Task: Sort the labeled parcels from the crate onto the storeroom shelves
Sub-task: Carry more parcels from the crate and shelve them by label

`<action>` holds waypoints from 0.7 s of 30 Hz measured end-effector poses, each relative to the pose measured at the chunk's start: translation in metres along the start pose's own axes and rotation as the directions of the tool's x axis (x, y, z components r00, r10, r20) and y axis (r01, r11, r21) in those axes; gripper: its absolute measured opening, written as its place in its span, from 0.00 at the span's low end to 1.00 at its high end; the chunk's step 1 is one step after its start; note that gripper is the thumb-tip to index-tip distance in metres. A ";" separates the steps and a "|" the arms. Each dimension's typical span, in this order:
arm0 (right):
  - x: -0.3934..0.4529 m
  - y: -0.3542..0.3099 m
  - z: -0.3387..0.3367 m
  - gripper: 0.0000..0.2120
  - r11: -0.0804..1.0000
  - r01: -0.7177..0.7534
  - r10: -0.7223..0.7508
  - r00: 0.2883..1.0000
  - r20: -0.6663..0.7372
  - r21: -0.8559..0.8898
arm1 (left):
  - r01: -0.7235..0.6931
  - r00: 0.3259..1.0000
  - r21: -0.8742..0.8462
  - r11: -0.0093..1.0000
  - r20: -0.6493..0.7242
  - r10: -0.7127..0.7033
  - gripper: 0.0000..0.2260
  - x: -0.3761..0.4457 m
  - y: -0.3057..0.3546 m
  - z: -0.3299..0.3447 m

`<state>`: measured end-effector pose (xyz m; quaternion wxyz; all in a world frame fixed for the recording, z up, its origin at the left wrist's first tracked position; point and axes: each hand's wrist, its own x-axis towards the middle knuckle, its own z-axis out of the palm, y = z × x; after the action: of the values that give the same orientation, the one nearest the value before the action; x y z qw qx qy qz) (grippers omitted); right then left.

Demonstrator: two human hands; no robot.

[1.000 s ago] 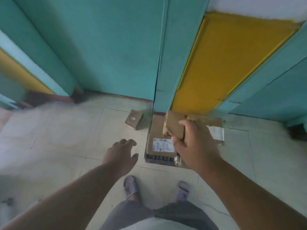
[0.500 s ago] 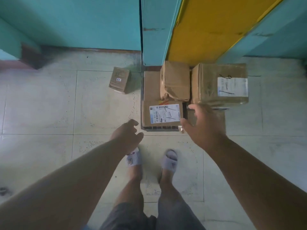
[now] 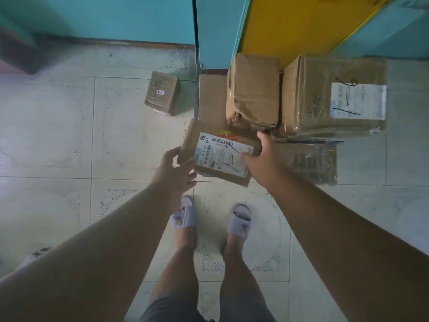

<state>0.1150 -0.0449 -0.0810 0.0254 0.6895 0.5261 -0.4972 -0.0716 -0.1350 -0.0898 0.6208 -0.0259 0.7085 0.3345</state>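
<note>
The labeled parcel sits between our two hands, lifted a little and tilted above the near end of the crate; the crate itself is dim, so we take the dark slatted patch at its right as its rim. Our left hand pinches the parcel's near-left corner, fingers curled round the edge. Our right hand grips the right short edge, thumb lying on the white label. The long axis runs from the left hand up and across to the right, so both grips sit at its ends and neither hand is nearer. Behind it, at the crate's far edge, stand a crumpled brown parcel and a large taped box, touching. A small box lies apart on the floor, left of the crate.
</note>
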 end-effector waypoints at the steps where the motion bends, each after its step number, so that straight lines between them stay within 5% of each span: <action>1: -0.005 0.002 0.000 0.34 1.000 0.002 -0.002 1.000 0.022 0.008 | -0.024 1.000 -0.031 0.999 -0.018 0.023 0.20 -0.003 0.003 -0.002; 6: -0.042 -0.006 -0.008 0.16 0.997 0.082 -0.082 0.994 0.077 0.008 | -0.140 0.986 -0.001 0.990 -0.092 0.140 0.14 -0.029 0.026 -0.006; 13: -0.133 -0.031 -0.064 0.19 0.931 0.006 -0.112 0.956 0.271 0.365 | -0.334 0.942 0.143 0.932 0.012 0.336 0.14 -0.132 0.072 0.000; 21: -0.289 -0.052 -0.169 0.19 0.810 0.302 -0.318 0.946 -0.057 0.503 | -0.493 0.847 0.140 0.859 0.302 0.437 0.20 -0.287 0.111 0.030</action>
<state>0.2011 -0.1292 0.2355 -0.2295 0.5692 0.4823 -0.6251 -0.0302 -0.1422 0.2162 0.6071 0.2579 0.6374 0.3983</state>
